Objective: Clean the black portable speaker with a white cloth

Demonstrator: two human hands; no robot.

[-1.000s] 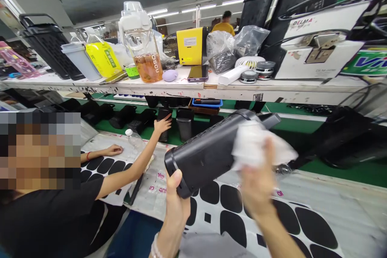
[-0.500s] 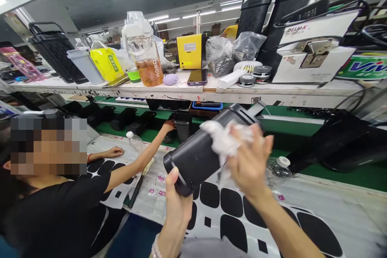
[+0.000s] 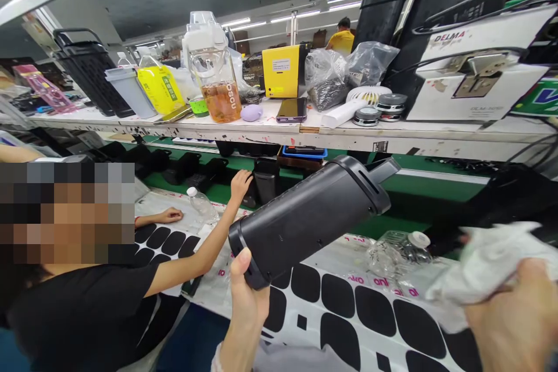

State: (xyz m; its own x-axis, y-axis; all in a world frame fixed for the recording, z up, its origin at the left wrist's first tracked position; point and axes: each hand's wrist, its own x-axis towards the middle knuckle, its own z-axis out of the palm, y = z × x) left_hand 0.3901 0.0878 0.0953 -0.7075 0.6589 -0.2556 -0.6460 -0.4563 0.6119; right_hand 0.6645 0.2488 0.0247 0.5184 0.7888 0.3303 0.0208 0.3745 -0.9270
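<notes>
My left hand [image 3: 246, 301] grips the near end of a long black plastic housing [image 3: 310, 215] and holds it tilted up over the bench, its far end pointing up and right. My right hand [image 3: 517, 318] is low at the right edge, closed on a crumpled white cloth [image 3: 488, 261], well clear of the housing. Under both hands lies a white sheet with black rounded shapes [image 3: 375, 314]. A clear plastic bottle with a white cap [image 3: 399, 249] lies on its side just past the housing.
A co-worker in a black shirt [image 3: 87, 314] sits at my left, one hand [image 3: 240, 181] reaching to black parts on the green conveyor [image 3: 405, 186]. The shelf [image 3: 279, 128] above carries a drink jug, yellow box, phone, bags and black baskets.
My right hand with the cloth has left the housing and swung down to the right. The housing stays in my left hand, now uncovered. The co-worker's arm stays stretched toward the conveyor.
</notes>
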